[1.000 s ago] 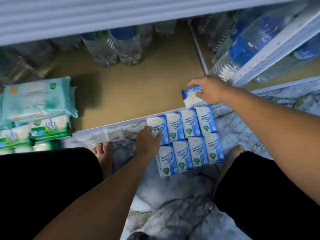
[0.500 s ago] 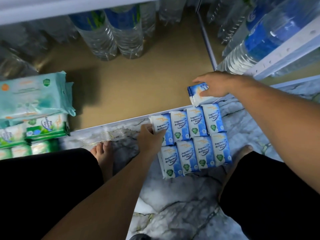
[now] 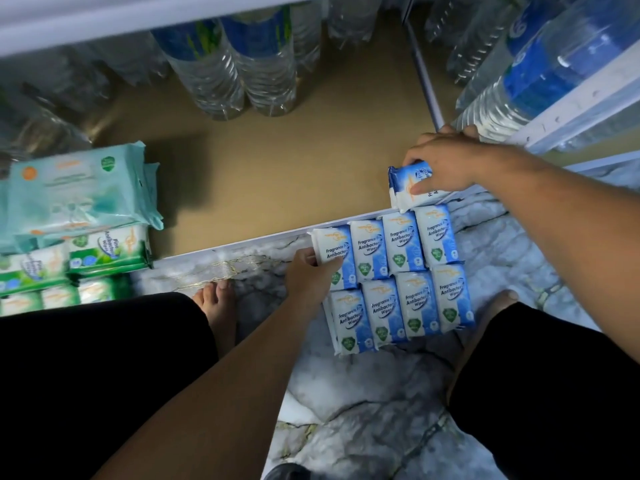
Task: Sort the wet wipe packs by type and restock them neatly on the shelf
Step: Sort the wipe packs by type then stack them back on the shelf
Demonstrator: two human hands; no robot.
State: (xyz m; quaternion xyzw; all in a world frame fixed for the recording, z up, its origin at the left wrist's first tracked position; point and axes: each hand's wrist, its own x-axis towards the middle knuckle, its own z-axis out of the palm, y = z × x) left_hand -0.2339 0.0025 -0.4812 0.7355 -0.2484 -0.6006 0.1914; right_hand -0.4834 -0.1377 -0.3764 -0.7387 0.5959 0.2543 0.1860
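Blue packs [image 3: 403, 245]: "Fragrance Free Antibacterial Wipes" | green pack [image 3: 107, 249]: "Pine Antibacterial Wipes"

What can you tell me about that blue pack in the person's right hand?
The blue pack is a soft plastic packet of wipes, blue and white with partly hidden print. The right hand pinches it from above, thumb on its face. It is tilted, at the shelf's front edge, behind the block of eight like packs on the floor.

Tan shelf [image 3: 311, 161], water bottles [image 3: 235, 71], marble floor [image 3: 363, 410], blue wipe packs [image 3: 398, 282]
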